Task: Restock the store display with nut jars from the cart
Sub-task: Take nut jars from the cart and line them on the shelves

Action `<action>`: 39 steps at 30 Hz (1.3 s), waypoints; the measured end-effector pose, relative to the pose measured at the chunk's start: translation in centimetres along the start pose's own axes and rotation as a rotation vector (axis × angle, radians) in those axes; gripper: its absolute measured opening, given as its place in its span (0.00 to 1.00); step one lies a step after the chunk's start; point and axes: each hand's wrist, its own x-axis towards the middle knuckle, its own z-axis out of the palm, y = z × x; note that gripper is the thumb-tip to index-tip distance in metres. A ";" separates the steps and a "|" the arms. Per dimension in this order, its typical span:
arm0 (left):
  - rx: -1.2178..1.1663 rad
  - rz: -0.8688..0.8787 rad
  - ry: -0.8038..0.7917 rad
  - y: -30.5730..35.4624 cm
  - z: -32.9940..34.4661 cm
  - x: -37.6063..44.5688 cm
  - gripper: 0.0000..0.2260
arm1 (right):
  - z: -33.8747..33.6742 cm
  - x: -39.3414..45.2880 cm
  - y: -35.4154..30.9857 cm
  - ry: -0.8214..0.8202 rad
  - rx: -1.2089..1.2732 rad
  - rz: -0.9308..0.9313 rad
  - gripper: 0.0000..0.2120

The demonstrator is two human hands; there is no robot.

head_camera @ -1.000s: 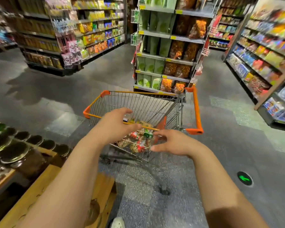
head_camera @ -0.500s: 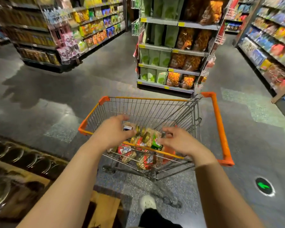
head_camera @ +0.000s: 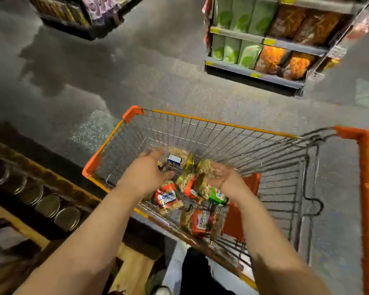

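Over the cart (head_camera: 217, 124) basket | my left hand (head_camera: 146, 174) and right hand (head_camera: 226, 179) reach in, fingers loosely spread, gripping nothing | nut jars (head_camera: 168, 196) lie heaped on the wire floor | display (head_camera: 51, 205) at left holds lidded jars.

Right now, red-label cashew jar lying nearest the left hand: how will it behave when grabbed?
The red-label cashew jar lies on its side, so a nudge may roll it. It looks packed with nuts, so probably hefty. Its glossy label suggests a slippery grip.
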 end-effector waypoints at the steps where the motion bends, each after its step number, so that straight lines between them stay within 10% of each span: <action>1: -0.003 -0.016 -0.014 0.1 0.9 1.6 0.34 | 0.1 1.8 0.3 0.012 0.010 0.018 0.33; 10: 0.009 -0.189 -0.193 -3.6 9.6 14.4 0.38 | 5.5 20.5 8.0 0.040 0.122 0.131 0.35; 30: 0.093 -0.177 -0.197 -11.8 21.8 33.6 0.56 | 11.4 33.9 7.3 0.027 0.242 0.253 0.32; 39: 0.249 -0.173 -0.250 -10.5 22.8 34.0 0.56 | 12.0 34.3 8.1 -0.003 0.468 0.249 0.11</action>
